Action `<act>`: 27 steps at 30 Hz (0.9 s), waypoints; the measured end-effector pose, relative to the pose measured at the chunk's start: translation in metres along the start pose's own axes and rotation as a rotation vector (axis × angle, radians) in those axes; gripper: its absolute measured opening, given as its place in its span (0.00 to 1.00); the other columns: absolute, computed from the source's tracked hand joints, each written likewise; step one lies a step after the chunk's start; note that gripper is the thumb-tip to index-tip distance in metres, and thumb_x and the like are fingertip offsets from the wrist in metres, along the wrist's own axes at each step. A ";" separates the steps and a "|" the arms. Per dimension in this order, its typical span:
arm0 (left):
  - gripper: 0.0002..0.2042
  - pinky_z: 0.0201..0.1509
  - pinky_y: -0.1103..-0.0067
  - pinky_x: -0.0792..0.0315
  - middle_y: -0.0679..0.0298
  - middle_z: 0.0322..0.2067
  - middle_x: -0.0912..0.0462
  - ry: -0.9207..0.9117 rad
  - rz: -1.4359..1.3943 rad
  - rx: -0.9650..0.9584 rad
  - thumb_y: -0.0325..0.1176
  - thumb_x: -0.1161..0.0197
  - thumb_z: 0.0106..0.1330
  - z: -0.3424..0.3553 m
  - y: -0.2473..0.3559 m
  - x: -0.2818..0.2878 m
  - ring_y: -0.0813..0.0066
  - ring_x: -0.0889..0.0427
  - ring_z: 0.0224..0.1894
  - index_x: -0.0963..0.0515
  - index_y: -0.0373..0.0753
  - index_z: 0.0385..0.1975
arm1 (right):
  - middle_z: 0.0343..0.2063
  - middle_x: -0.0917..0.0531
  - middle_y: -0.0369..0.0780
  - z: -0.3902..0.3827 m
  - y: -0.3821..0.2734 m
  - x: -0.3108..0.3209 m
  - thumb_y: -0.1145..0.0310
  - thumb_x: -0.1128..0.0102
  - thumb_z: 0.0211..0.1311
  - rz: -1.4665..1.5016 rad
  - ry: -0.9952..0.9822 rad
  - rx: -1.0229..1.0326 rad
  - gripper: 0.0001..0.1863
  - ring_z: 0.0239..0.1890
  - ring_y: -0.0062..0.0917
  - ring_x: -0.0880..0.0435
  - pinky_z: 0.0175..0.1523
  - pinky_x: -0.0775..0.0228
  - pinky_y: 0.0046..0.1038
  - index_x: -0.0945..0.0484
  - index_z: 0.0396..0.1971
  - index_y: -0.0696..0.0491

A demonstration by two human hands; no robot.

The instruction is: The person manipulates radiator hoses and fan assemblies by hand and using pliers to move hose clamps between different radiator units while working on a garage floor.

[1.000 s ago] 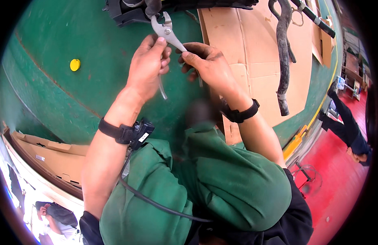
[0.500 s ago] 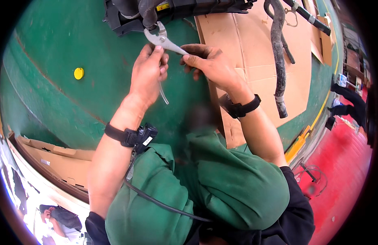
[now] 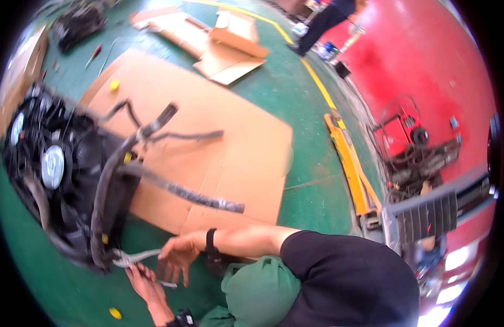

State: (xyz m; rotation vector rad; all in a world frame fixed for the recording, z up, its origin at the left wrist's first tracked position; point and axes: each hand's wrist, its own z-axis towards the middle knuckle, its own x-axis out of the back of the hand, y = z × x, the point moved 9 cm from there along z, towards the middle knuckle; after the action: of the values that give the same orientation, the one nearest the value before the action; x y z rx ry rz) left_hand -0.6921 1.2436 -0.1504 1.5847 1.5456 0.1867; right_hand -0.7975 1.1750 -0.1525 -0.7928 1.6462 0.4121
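A pair of silver slip-joint pliers [image 3: 121, 260] has its jaws at the lower end of a thick grey-black hose [image 3: 98, 218], which bends down along a black radiator-and-fan assembly [image 3: 86, 188]. Whether the jaws grip anything there is too small to tell. My left hand [image 3: 147, 288] is closed round the lower handle, whose end pokes out past the fingers. At the tip of the upper handle is my right hand [image 3: 178, 255], its fingers spread and hanging down, nothing gripped in them. Both forearms wear dark wrist straps.
Under the hoses lies a flat cardboard sheet [image 3: 252, 158]; more cardboard [image 3: 230, 54] is farther off. A yellow cap [image 3: 115, 313] is on the green floor, another yellow piece [image 3: 114, 85] on the sheet. A yellow metal bar [image 3: 347, 169] and red machine [image 3: 399, 133] stand right.
The view has swung right, so the assembly now shows at left. My right hand has let go of the upper handle and spread its fingers; my left hand still holds the pliers.
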 end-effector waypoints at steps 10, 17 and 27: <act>0.12 0.23 0.81 0.39 0.72 0.22 0.31 0.070 0.195 0.125 0.46 0.45 0.77 -0.008 0.004 -0.013 0.79 0.36 0.19 0.30 0.46 0.35 | 0.62 0.29 0.62 0.003 -0.003 -0.027 0.53 0.48 0.65 0.063 -0.140 0.095 0.34 0.64 0.61 0.31 0.66 0.42 0.68 0.31 0.63 0.65; 0.07 0.16 0.86 0.49 0.78 0.19 0.38 0.129 0.066 0.170 0.36 0.40 0.75 0.001 0.010 0.002 0.90 0.43 0.17 0.29 0.46 0.34 | 0.57 0.21 0.58 0.018 -0.014 -0.030 0.61 0.46 0.68 0.051 -0.076 -0.027 0.28 0.58 0.51 0.21 0.69 0.37 0.58 0.27 0.58 0.68; 0.09 0.24 0.87 0.39 0.73 0.26 0.31 -0.006 0.076 0.102 0.40 0.39 0.75 -0.001 0.007 -0.012 0.87 0.35 0.24 0.27 0.42 0.40 | 0.66 0.31 0.60 0.009 -0.018 0.001 0.62 0.37 0.57 0.070 0.012 0.013 0.39 0.66 0.59 0.31 0.68 0.44 0.70 0.35 0.67 0.65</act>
State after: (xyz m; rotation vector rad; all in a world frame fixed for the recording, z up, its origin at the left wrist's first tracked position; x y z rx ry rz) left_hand -0.6903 1.2348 -0.1392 1.7238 1.5125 0.1472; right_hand -0.7790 1.1683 -0.1525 -0.7306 1.6898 0.4468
